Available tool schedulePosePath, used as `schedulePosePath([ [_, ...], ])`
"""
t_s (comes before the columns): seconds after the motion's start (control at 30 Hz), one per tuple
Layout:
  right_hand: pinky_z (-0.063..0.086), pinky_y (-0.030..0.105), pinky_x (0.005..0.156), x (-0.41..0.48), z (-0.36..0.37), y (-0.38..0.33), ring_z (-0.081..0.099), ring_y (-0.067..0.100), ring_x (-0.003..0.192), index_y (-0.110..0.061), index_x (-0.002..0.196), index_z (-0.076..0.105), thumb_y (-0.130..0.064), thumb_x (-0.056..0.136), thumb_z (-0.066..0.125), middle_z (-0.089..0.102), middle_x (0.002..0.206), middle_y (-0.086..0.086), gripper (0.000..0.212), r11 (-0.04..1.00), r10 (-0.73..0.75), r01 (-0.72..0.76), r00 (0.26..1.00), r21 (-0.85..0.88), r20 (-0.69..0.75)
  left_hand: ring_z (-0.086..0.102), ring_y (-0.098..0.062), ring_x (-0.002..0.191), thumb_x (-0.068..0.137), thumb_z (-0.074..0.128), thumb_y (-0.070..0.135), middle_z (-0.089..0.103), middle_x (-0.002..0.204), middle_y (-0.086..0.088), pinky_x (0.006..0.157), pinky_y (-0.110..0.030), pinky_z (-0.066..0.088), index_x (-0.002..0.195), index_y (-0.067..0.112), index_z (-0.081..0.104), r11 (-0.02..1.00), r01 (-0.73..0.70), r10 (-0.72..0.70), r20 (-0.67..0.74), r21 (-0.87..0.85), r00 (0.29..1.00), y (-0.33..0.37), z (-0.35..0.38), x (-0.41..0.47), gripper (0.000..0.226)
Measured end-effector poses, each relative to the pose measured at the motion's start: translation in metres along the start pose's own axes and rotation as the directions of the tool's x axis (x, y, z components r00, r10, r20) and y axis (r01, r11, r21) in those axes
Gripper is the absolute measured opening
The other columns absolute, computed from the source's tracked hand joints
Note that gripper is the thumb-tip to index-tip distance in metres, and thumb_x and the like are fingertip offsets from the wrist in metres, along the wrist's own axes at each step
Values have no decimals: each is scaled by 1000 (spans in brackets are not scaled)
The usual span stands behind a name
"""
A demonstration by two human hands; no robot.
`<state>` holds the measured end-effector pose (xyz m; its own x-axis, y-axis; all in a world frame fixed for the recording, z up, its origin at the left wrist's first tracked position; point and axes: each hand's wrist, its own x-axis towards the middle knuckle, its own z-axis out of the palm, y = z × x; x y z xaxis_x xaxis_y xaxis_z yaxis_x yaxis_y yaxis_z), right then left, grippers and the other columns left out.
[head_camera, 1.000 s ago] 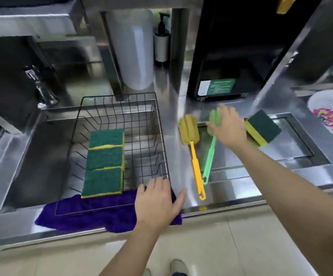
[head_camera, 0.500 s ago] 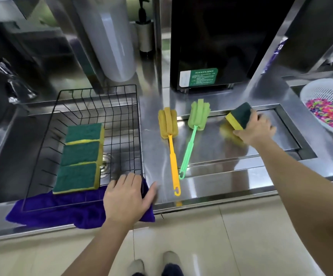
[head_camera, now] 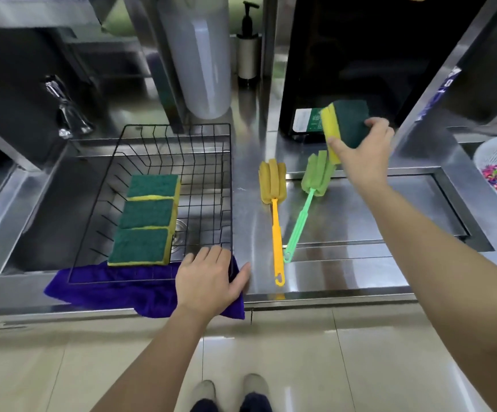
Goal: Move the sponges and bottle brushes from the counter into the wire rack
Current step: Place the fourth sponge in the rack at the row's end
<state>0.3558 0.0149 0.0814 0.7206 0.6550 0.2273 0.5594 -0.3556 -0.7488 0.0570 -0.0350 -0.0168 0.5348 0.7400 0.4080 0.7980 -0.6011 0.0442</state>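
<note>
Three sponges [head_camera: 149, 220] lie in a row, green side up, along the left part of the black wire rack [head_camera: 226, 173], which sits over the sink with its near end on a purple cloth [head_camera: 107, 288]. In this single head view the left hand [head_camera: 208, 282] rests palm down on the rack's near right corner and the cloth, fingers spread and flat, gripping nothing, the forearm reaching up from the lower edge. The right arm stretches forward from the right side; the right hand [head_camera: 363, 153] is raised above the steel counter [head_camera: 345, 272], thumb and fingers pinched around a fourth sponge [head_camera: 345, 123], yellow foam facing left and green scourer facing right. Below it on the counter lie two bottle brushes, well apart from the rack: the yellow brush [head_camera: 274, 209] and, just beside it, the green brush [head_camera: 309, 197], handles pointing toward the person.
</note>
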Motion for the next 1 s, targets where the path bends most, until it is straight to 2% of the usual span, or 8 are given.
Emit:
schedulePosePath([
  [0.17,42,38,100,-23,37,-52,46,24,118,-8,126,38,-41,76,71,42,131,10,69,989,-95,75,982,128,161,55,-24,63,89,43,55,58,66,-1,63,-35,42,70,12,60,999,44,-45,-42,-25,998,-16,-9,-7,50],
  [0.27,42,43,101,-40,63,-71,46,23,120,-11,127,38,-44,76,70,46,131,6,69,986,-140,114,960,122,241,54,-26,62,91,42,54,56,65,-3,64,-38,37,69,10,60,988,149,-145,-91,43,985,-56,-16,-19,52],
  [0.37,41,41,102,-55,91,-84,45,26,122,-10,129,39,-41,77,71,45,132,9,69,979,-195,168,929,112,315,55,-28,61,94,38,53,57,64,-5,65,-39,36,68,9,60,964,249,-239,-103,98,966,-97,-18,-30,56],
  [0.5,40,34,100,-70,128,-100,45,25,122,-9,130,40,-37,76,73,45,132,10,69,971,-240,209,878,118,414,52,-28,57,99,32,48,54,59,-4,61,-37,33,63,11,56,965,235,-212,-173,120,962,-110,-12,-39,58],
  [0.63,38,30,96,-78,164,-116,44,25,120,-11,129,40,-36,75,75,45,132,11,69,960,-280,250,822,127,497,48,-25,56,98,37,46,50,58,-3,60,-36,31,60,13,52,969,224,-199,-207,107,958,-111,-10,-39,52],
  [0.77,36,32,99,-79,198,-128,42,26,122,-13,130,40,-31,73,78,41,133,13,71,958,-275,271,763,96,586,47,-23,55,92,46,45,48,57,-1,61,-35,31,59,14,52,973,221,-200,-219,73,955,-111,-8,-39,46],
  [1.0,34,45,109,-64,246,-144,38,38,127,-21,129,46,-25,70,80,38,140,12,69,904,-309,428,661,-6,684,46,-21,57,93,46,46,49,59,0,62,-34,34,60,15,53,975,219,-204,-233,40,951,-110,-7,-40,46],
])
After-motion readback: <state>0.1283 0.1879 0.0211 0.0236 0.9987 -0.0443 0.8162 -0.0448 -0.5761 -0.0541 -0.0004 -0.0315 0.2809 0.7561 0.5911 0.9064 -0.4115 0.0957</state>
